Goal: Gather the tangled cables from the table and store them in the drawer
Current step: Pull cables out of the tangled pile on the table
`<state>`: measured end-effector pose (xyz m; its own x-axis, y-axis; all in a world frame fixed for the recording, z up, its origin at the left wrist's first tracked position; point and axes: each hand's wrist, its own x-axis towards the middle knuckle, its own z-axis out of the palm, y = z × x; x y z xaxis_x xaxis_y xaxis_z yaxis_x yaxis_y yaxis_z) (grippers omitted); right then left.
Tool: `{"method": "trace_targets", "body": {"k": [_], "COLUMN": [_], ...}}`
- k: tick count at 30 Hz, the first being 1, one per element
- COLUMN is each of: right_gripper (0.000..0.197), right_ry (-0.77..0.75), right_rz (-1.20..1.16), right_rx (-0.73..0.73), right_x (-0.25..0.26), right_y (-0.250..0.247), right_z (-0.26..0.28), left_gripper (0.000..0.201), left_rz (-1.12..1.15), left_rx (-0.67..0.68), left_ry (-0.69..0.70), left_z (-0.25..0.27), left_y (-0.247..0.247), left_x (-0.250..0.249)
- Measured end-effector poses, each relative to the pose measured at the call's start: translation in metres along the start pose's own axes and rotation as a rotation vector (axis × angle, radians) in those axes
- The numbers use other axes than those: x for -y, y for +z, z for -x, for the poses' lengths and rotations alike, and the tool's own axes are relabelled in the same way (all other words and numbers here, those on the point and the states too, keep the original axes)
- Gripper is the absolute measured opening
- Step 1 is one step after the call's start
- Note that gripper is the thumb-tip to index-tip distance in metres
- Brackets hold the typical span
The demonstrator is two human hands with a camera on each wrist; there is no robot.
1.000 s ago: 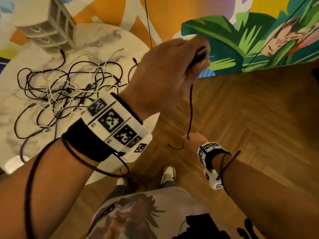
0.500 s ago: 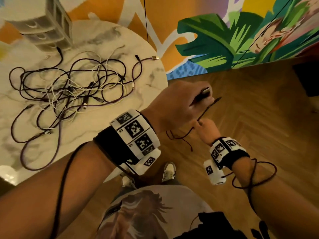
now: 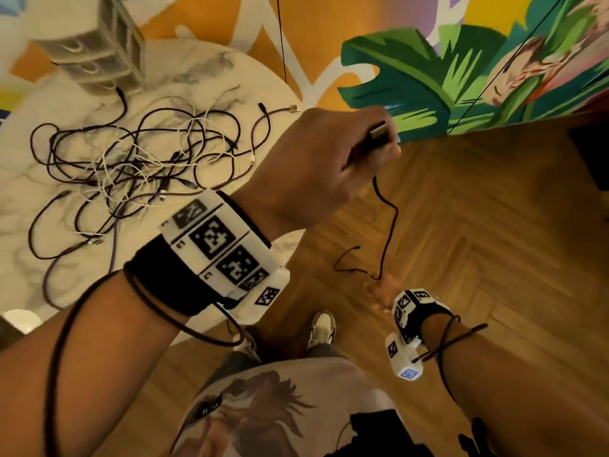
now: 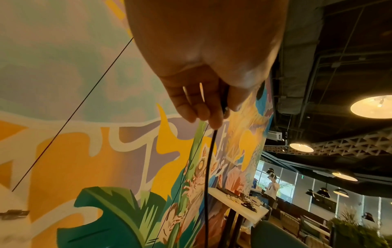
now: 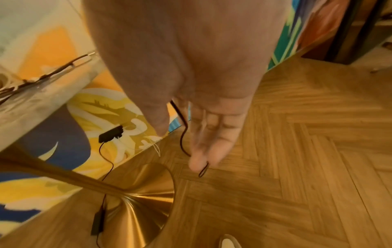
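My left hand [image 3: 333,166] is raised, fingers curled tight round the plug end of a black cable [image 3: 389,225]. The cable hangs down to my right hand [image 3: 379,293] below, where it runs between thumb and loosely extended fingers [image 5: 212,144]. The tangled cables [image 3: 131,166] lie on the surface [image 3: 204,77] left of my left hand, with the drawer unit [image 3: 95,47] beyond them.

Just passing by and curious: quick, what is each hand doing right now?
Left hand: raised, gripping the plug end of a black cable.
Right hand: lower down, the same cable running through its fingers; blurred, grip unclear.
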<state>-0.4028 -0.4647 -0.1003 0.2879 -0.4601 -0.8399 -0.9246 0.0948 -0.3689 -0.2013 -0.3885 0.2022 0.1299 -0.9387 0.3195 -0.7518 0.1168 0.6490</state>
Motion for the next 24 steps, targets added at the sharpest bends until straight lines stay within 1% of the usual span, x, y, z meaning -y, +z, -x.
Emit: {"method": "trace_targets", "body": {"k": [1, 3, 4, 5, 6, 7, 8, 9, 10, 11, 12, 13, 14, 15, 16, 18, 20, 21, 22, 24], "right_gripper": [0.047, 0.082, 0.095, 0.097, 0.094, 0.089, 0.082, 0.068, 0.044, 0.025, 0.017, 0.023, 0.031, 0.035, 0.037, 0.033, 0.032, 0.034, 0.037, 0.043], "right_ry": [-0.057, -0.189, -0.234, -0.296, -0.388, -0.49, -0.573, -0.656, -0.712, -0.761, -0.778, -0.771, -0.762, -0.746, -0.718, -0.643, -0.629, -0.629, -0.611, -0.54], "right_rz": [0.091, 0.237, 0.234, 0.176, 0.151, 0.118, 0.079, 0.024, -0.008, -0.004, -0.007, -0.039, -0.078, -0.1, -0.127, -0.183, -0.279, -0.397, -0.434, -0.349], "right_rx": [0.007, -0.03, -0.074, -0.131, -0.189, -0.263, -0.306, -0.311, -0.304, -0.299, -0.266, -0.198, -0.101, -0.047, -0.009, 0.049, 0.12, 0.132, 0.105, 0.004], "right_x": [-0.002, -0.005, -0.002, 0.003, 0.005, 0.02, 0.044, 0.065, 0.084, 0.096, 0.107, 0.113, 0.117, 0.118, 0.118, 0.119, 0.123, 0.126, 0.129, 0.137], "right_y": [-0.002, -0.009, -0.014, -0.023, -0.031, -0.04, -0.048, -0.053, -0.055, -0.055, -0.056, -0.056, -0.055, -0.051, -0.049, -0.042, -0.034, -0.03, -0.027, -0.023], "right_z": [-0.004, -0.008, -0.009, -0.006, -0.014, -0.005, 0.015, 0.032, 0.049, 0.061, 0.073, 0.08, 0.088, 0.092, 0.096, 0.096, 0.096, 0.092, 0.087, 0.075], "left_gripper": [0.02, 0.02, 0.02, 0.02, 0.021, 0.02, 0.02, 0.019, 0.017, 0.017, 0.018, 0.019, 0.019, 0.018, 0.017, 0.016, 0.02, 0.022, 0.024, 0.023], "left_rz": [-0.017, -0.041, -0.054, -0.069, -0.086, -0.104, -0.122, -0.138, -0.153, -0.16, -0.162, -0.153, -0.142, -0.132, -0.113, -0.046, 0.032, 0.054, 0.063, 0.012], "left_rx": [0.003, 0.039, 0.079, 0.123, 0.163, 0.192, 0.206, 0.207, 0.207, 0.216, 0.233, 0.242, 0.235, 0.211, 0.188, 0.173, 0.184, 0.188, 0.194, 0.231], "left_ry": [-0.005, -0.026, -0.043, -0.061, -0.076, -0.085, -0.089, -0.093, -0.102, -0.111, -0.118, -0.119, -0.12, -0.123, -0.128, -0.142, -0.183, -0.224, -0.283, -0.438], "left_z": [-0.001, -0.002, -0.001, 0.001, 0.005, 0.008, 0.012, 0.015, 0.019, 0.023, 0.028, 0.032, 0.035, 0.038, 0.039, 0.042, 0.047, 0.051, 0.058, 0.077], "left_y": [0.004, 0.014, 0.02, 0.029, 0.038, 0.047, 0.056, 0.065, 0.074, 0.082, 0.089, 0.095, 0.099, 0.101, 0.102, 0.098, 0.09, 0.085, 0.08, 0.07], "left_x": [-0.001, -0.001, 0.002, 0.005, 0.009, 0.013, 0.018, 0.023, 0.027, 0.031, 0.035, 0.038, 0.039, 0.042, 0.044, 0.049, 0.055, 0.061, 0.071, 0.103]}}
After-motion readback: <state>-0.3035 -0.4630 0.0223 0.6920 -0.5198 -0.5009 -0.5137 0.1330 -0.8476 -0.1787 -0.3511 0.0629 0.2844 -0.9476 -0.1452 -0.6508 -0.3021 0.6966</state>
